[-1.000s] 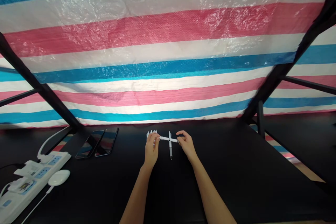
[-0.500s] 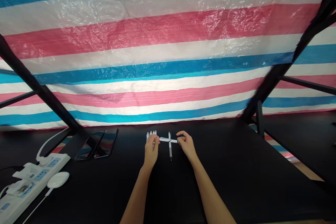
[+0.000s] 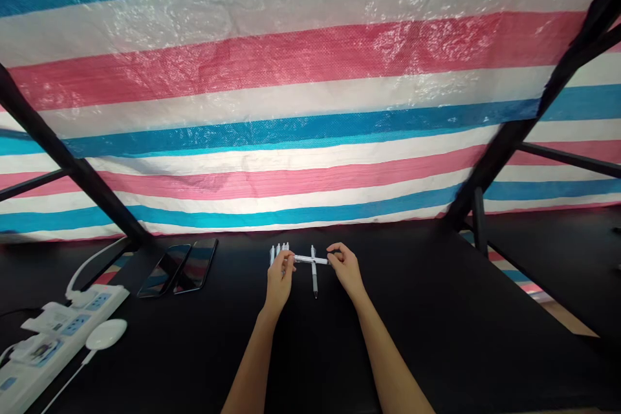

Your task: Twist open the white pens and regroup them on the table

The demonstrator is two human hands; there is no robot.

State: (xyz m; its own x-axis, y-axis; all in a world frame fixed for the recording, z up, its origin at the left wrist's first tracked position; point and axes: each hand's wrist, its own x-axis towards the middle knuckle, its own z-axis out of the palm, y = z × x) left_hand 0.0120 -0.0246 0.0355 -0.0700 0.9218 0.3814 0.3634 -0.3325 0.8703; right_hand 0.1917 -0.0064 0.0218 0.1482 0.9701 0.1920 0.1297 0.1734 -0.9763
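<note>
1. far left, the white power strip [image 3: 63, 330] sits on the black table [image 3: 436, 323], with plugs in its sockets, and the white oval mouse [image 3: 106, 334] lies just beside it, cable trailing off.
2. next along, two smartphones [image 3: 162, 270] lie side by side, screens up, reflecting the striped tarp [image 3: 310, 90].
3. now the action: a small row of white pens [image 3: 278, 250] stands out just above the left hand [image 3: 279, 283], partly hidden behind its fingers.
4. left hand's curled in, fingertips [image 3: 289, 259] pinching the left end of the crosswise white pen [image 3: 305, 259].
5. that pen lies across the lengthwise white pen [image 3: 314, 279], making a cross.
6. right hand [image 3: 345, 268] is half-curled, fingertips [image 3: 331, 259] closed on the crosswise pen's right end.
7. compared with a second ago, the crosswise pen sits a touch lower and both hands have barely moved, with the whole view dipped slightly.
</note>
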